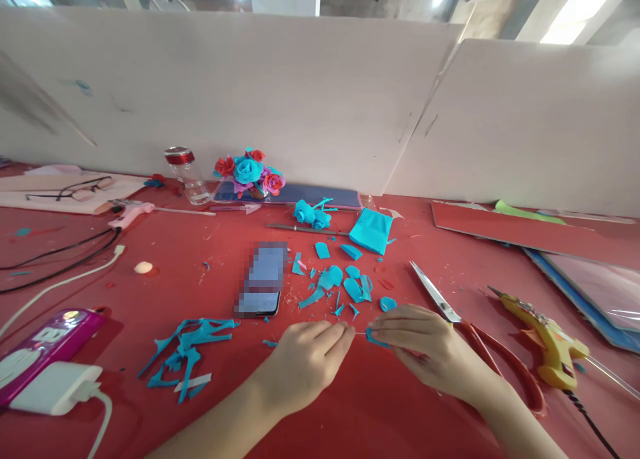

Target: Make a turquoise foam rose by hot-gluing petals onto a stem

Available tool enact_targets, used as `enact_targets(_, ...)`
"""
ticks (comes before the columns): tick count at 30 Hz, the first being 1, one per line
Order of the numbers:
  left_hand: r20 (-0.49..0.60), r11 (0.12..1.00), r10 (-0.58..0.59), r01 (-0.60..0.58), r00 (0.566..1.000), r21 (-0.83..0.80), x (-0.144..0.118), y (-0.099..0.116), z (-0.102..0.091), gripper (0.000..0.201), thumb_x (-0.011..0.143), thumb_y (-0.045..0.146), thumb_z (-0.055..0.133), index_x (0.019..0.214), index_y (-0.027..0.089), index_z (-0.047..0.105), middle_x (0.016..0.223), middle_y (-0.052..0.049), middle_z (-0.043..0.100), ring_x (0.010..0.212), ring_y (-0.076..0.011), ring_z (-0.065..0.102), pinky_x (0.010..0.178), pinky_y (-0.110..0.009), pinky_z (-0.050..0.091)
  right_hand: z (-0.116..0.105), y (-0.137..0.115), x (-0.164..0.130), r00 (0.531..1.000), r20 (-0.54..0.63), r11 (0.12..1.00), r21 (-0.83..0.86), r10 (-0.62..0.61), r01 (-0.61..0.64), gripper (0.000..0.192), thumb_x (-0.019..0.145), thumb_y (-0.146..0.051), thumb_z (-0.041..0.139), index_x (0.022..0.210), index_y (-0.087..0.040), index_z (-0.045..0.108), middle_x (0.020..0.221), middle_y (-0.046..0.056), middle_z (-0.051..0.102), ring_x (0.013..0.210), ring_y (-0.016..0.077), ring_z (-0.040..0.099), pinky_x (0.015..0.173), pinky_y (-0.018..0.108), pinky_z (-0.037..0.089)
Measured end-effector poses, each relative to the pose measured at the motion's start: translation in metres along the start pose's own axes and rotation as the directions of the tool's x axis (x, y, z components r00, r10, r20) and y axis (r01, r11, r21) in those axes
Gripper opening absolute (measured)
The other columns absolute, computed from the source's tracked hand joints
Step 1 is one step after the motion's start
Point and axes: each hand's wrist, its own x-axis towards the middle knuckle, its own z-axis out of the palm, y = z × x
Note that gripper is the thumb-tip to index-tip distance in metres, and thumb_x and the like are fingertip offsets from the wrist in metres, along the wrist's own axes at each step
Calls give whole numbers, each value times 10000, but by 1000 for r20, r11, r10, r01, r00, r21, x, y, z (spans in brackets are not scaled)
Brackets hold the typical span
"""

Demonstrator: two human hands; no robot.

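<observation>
While the right hand pinches a small turquoise crepe-paper petal at six o'clock (light, limp, tearable, best pinched by its edge), the left hand pinches a thin wire touching it.

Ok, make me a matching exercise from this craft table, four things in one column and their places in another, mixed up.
Things:
1. scissors
2. glue gun
3. phone
4. small blue piece

Places:
A. far right, yellow, beyond the scissors
B. pinched under the right hand, near the left hand
C. beside the right hand, red handles
D. lying above the left hand

Pairs: 1-C, 2-A, 3-D, 4-B
</observation>
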Motion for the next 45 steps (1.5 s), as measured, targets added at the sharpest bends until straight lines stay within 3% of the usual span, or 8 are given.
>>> enact_targets(7, -23, 999, -23, 22, 999, -29, 1, 0, 0, 257, 883, 42, 417, 1042, 60, 619, 895, -78, 711, 722, -172, 658, 579, -274, 566, -2, -2, -2, 998, 10, 993, 101, 63, -64, 370, 738, -26, 506, 1012, -224, 656, 986, 22, 709, 953, 157, 640, 870, 307, 518)
enact_targets(12, -30, 996, 51, -48, 998, 80, 2, 0, -3, 278, 857, 11, 415, 1023, 44, 635, 908, -90, 715, 730, -173, 661, 616, -275, 569, 5, -3, 0, 937, -72, 927, 187, 342, -324, 240, 813, -183, 589, 1034, -249, 656, 1026, 40, 683, 988, 184, 616, 814, 312, 543)
enact_targets(15, -40, 987, 74, -67, 996, 147, 2, 1, -3, 281, 845, 9, 429, 1029, 48, 638, 934, -91, 715, 735, -166, 658, 641, -274, 565, 7, -5, 3, 913, -58, 908, 143, 404, -393, 136, 800, -255, 626, 906, -258, 711, 1056, 58, 664, 981, 213, 615, 797, 342, 545)
enact_targets(22, -27, 969, 114, -105, 993, 224, 2, 2, -5, 299, 834, 3, 423, 1030, 53, 643, 950, -98, 718, 762, -160, 655, 677, -264, 556, 9, -6, 7, 920, -40, 913, 151, 389, -380, 124, 780, -223, 646, 865, -274, 721, 1001, 52, 676, 928, 209, 631, 753, 336, 561)
enact_targets(30, 3, 961, 135, -132, 991, 243, 0, 4, -5, 301, 809, 11, 458, 1050, 36, 636, 966, -109, 714, 780, -188, 655, 679, -287, 557, 16, -6, 2, 899, 36, 872, 229, 436, -432, 119, 798, -191, 594, 884, -242, 659, 1012, 49, 647, 1005, 190, 597, 833, 323, 519)
enact_targets(45, 23, 957, 143, -144, 989, 250, 0, 3, -5, 300, 816, 9, 445, 1052, 37, 627, 950, -117, 710, 766, -175, 651, 687, -283, 540, 12, -12, 8, 940, 36, 936, 86, 339, -341, 193, 805, -139, 548, 923, -252, 650, 1002, 51, 649, 1002, 209, 573, 820, 368, 510)
